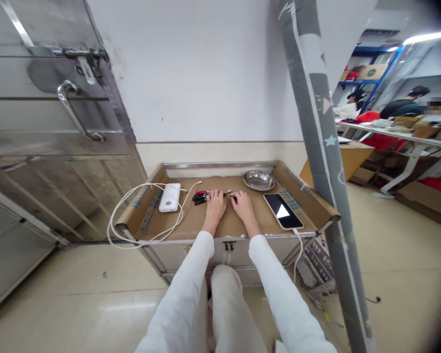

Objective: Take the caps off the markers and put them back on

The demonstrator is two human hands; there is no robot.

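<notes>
On the cardboard-lined top of a low cabinet, several black and red pens [200, 197] lie in a small pile. My left hand [216, 203] is at the right end of this pile, fingers curled; a thin dark tip pokes out on its right side, seemingly a pen. Close beside it, my right hand [241, 205] has its thumb and fingers drawn together around something small and dark, too hidden to name. A tiny pale piece [229, 191] shows between the hands. Just beyond my right hand sits a round metal dish [258, 180].
A white power bank [169, 197] with a looped white cable [112, 215] lies left. A phone [283, 212] on a charging cable lies right. Raised cardboard sides edge the top. A grey wrapped pole [325, 147] leans at right; people sit at a table [400, 132] behind.
</notes>
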